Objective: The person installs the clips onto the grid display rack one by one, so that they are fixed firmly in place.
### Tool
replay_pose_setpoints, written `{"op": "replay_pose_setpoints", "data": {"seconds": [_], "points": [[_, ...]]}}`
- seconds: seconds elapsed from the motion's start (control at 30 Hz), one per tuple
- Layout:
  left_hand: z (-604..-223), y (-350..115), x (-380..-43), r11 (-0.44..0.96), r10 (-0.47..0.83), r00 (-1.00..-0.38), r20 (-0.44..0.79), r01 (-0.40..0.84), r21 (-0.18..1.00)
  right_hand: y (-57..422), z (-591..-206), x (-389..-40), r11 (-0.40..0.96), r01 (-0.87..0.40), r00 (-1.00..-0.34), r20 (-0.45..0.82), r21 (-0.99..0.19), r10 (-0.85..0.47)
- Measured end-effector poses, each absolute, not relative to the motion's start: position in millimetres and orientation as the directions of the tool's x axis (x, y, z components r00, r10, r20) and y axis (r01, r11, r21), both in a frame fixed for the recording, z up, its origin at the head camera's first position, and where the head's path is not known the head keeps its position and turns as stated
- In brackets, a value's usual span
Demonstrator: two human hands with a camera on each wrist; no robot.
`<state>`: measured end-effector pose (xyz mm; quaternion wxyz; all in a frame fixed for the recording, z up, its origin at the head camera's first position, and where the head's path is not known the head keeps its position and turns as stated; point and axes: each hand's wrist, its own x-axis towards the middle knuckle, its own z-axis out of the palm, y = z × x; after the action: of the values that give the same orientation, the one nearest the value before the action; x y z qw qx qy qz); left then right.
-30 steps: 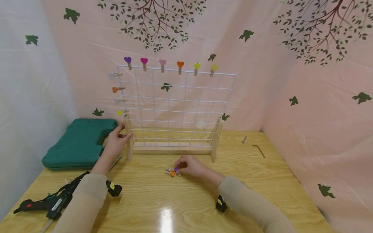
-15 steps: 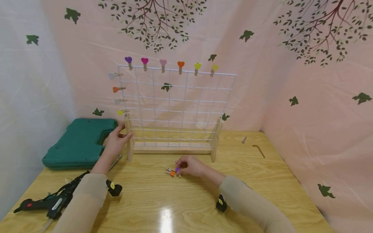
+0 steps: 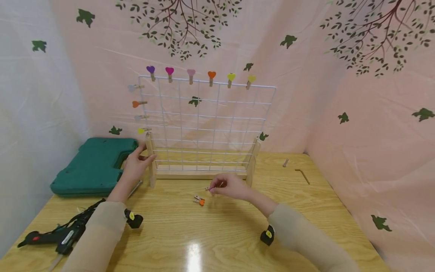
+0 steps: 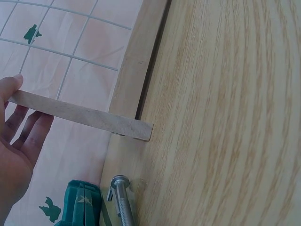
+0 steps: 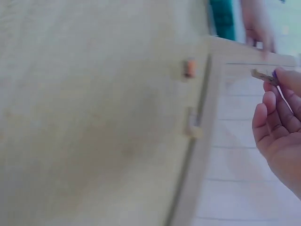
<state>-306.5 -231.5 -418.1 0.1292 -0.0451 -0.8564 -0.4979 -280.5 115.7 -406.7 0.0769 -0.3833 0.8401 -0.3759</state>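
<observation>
My right hand (image 3: 232, 186) is raised just above the table, in front of the rack. Between thumb and fingertips it pinches a small wooden clothespin (image 5: 263, 76) with a purple heart, mostly covered in the head view. My left hand (image 3: 136, 164) holds the left wooden upright (image 4: 84, 115) of the stand, thumb on one side, fingers on the other. The stand bears a white wire grid (image 3: 261, 87). Heart clothespins line its top edge, among them an orange one (image 3: 212, 74), and several more its left edge. Another orange-heart clothespin (image 3: 201, 202) lies on the table below.
A green case (image 3: 91, 166) lies at the left, with a metal bolt (image 4: 122, 200) beside it. Nearer is a black glue gun (image 3: 68, 234) with its cord. A small bolt (image 3: 285, 163) and a hex key (image 3: 302, 176) lie on the right of the table.
My right hand has lifted off the small pile, moving up and slightly right with the purple-heart clothespin. The orange-heart clothespin stays on the table. My left hand keeps its place on the upright.
</observation>
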Motion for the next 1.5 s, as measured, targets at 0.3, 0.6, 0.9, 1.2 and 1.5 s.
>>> {"op": "replay_pose_setpoints", "data": {"seconds": [0.3,0.6,0.9,1.2,1.5], "points": [[-419.3,-231.7,-308.1,0.508,-0.059,-0.964,0.258,0.194,0.839,142.1,-332.7,-280.8,0.293,-0.580,-0.710,0.296,-0.760,-0.639],[-420.8,-232.8,-308.0,0.508,-0.057,-0.962,0.267,0.202,0.838,166.5,-245.4,-273.2,0.257,-0.643,-0.733,0.482,-0.721,-0.480],[-417.7,-232.3,-305.3,0.512,-0.065,-0.968,0.244,0.178,0.840,181.5,-178.2,-274.4,0.324,-0.762,-0.644,0.703,-0.560,-0.301],[-416.7,-231.6,-303.0,0.514,-0.064,-0.968,0.242,0.176,0.839,185.5,-142.4,-297.4,0.360,-0.760,-0.611,0.784,-0.541,-0.111],[-418.3,-231.4,-304.2,0.520,-0.066,-0.967,0.247,0.178,0.835,192.1,-133.9,-317.1,0.433,-0.620,-0.735,0.677,-0.654,-0.030]]}}
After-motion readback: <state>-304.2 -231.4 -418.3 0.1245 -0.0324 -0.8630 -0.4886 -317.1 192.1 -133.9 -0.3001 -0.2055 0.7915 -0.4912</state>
